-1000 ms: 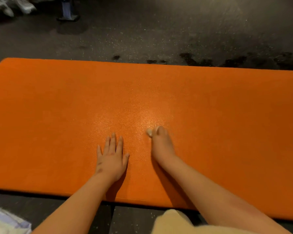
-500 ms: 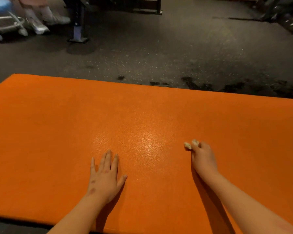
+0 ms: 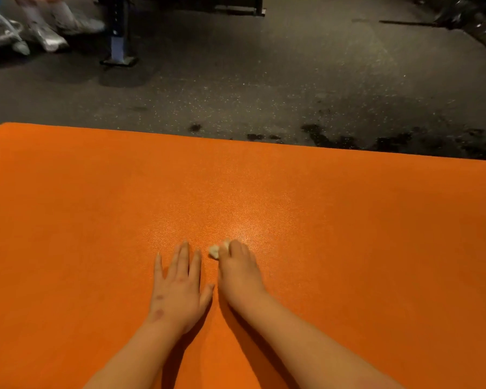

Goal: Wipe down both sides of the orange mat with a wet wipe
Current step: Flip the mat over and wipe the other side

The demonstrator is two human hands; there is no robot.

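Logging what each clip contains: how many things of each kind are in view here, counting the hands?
orange mat: 1
wet wipe: 1
hands: 2, the left hand flat on the mat, the right hand gripping the wipe
pale shoes, blurred, on the floor far left: 2
metal post on the floor: 1
Total: 7

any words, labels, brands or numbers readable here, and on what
None can be read. The orange mat is plain, the wet wipe held by the right hand shows no print, and the blurred shoes and metal post on the far floor carry no legible marks.
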